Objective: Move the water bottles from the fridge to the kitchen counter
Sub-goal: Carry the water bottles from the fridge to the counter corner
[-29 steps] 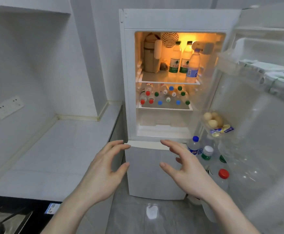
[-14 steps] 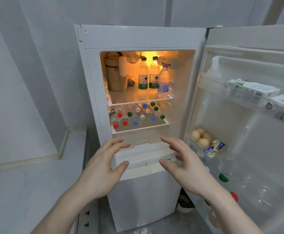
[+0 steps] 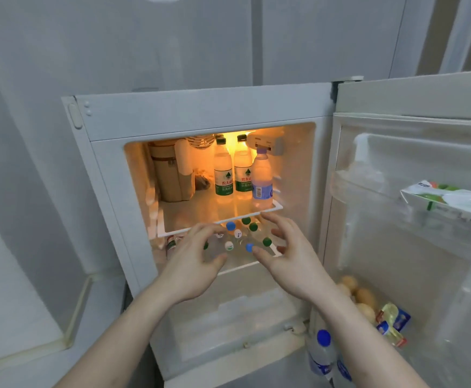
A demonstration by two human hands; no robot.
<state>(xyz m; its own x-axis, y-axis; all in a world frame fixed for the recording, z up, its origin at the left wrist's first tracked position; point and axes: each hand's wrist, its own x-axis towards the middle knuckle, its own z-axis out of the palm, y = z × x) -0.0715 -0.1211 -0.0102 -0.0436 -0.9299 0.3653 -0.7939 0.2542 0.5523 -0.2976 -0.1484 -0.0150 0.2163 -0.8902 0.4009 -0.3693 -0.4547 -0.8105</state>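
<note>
Small white fridge point(image 3: 200, 107) stood open against pale grey walls, clear plastic water bottles point(image 3: 237, 175) upright on its lit top shelf, others lay below, left hand point(image 3: 192, 264) and right hand point(image 3: 290, 261) spread, grasping nothing, pale kitchen counter point(image 3: 18, 331) near left

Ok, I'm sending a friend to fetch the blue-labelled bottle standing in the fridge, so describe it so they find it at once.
Look in the open fridge, on the lit top shelf. Three bottles stand upright in a row at its right side; take the blue-labelled bottle, rightmost and nearest the front. Its two neighbours have green labels and green caps.
</note>
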